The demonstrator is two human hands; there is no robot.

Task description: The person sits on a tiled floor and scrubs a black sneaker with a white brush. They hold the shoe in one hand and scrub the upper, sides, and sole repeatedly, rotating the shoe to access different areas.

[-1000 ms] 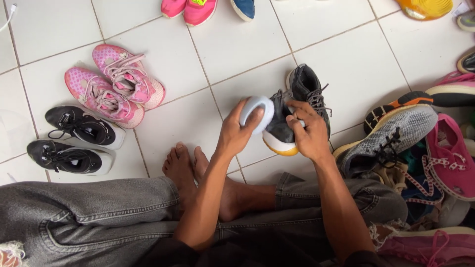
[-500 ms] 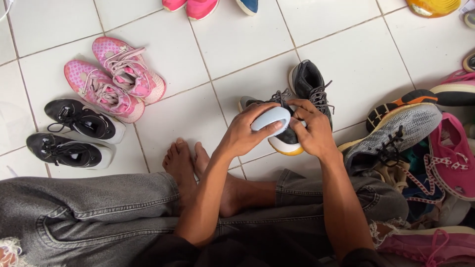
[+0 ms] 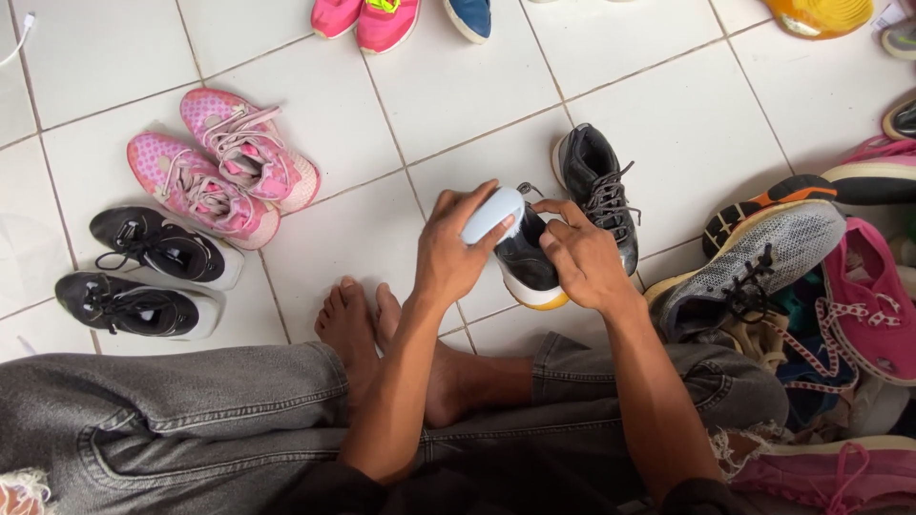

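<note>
My left hand (image 3: 456,250) grips a pale blue oval brush (image 3: 490,215) and presses it against a black sneaker with a white and orange sole (image 3: 528,270). My right hand (image 3: 584,259) holds that sneaker from the right side, fingers over its top. Its matching black sneaker (image 3: 599,187) stands on the white tile floor just behind. I sit cross-legged in grey jeans with my bare feet (image 3: 367,329) beneath the hands.
A pink pair (image 3: 221,169) and a black pair of sneakers (image 3: 151,277) stand in rows at the left. A heap of shoes at the right includes a grey mesh one (image 3: 763,257) and a pink one (image 3: 873,296). More shoes line the top edge.
My left hand has swung the brush from the sneaker's left side down onto it. The sneaker has been tipped and drawn closer to me.
</note>
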